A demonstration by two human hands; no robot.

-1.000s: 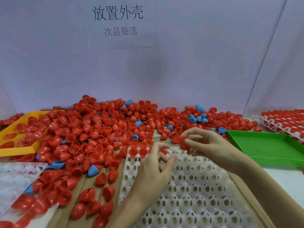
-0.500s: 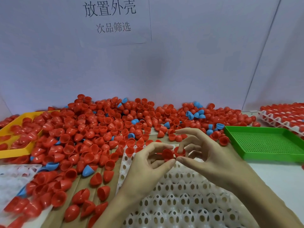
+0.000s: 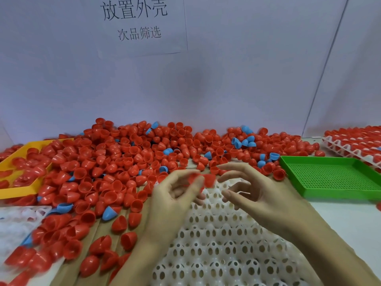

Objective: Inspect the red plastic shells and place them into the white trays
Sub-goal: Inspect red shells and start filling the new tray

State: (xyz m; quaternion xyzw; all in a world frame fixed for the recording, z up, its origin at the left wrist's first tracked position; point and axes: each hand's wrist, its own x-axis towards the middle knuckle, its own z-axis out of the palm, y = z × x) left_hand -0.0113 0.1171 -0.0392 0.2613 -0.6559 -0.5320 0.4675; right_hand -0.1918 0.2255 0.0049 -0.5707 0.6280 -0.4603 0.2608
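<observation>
While both hands hover over the far end of the white perforated plastic tray (image 3: 216,242), two red dome-shaped plastic shells sit at the fingertips between them. Left hand (image 3: 175,201): fingers curled, grip pinching one blurred red shell (image 3: 194,178) at the fingertips. Second blurred red shell (image 3: 210,180) is just beside it, right at the gap between the hands; cannot tell which hand carries it. Right hand (image 3: 253,197): fingers spread and loosely bent, thumb low, index reaching toward that shell; whether it touches is unclear from motion blur.

Hidden or cut off: near tray cells run under both forearms and out of the bottom edge. A second white tray (image 3: 18,219) at lower left is cropped and smeared, partly buried under shells. A white tray filled with red shells (image 3: 354,143) at far right is cropped by the edge.

Materials and shapes: the big heap of loose red shells (image 3: 123,162) is glossy, thin-walled, half-egg cups, some open side up, some dome up. A few light blue plastic shells (image 3: 244,141) of the same form are mixed in. Tray cells are round sockets with oval cut-outs. The yellow plastic bin (image 3: 24,188) at left holds more red shells. The green mesh-bottomed plastic tray (image 3: 334,178) sits on the pale counter (image 3: 350,219) at right. A printed paper sign (image 3: 136,23) hangs on the back wall.
</observation>
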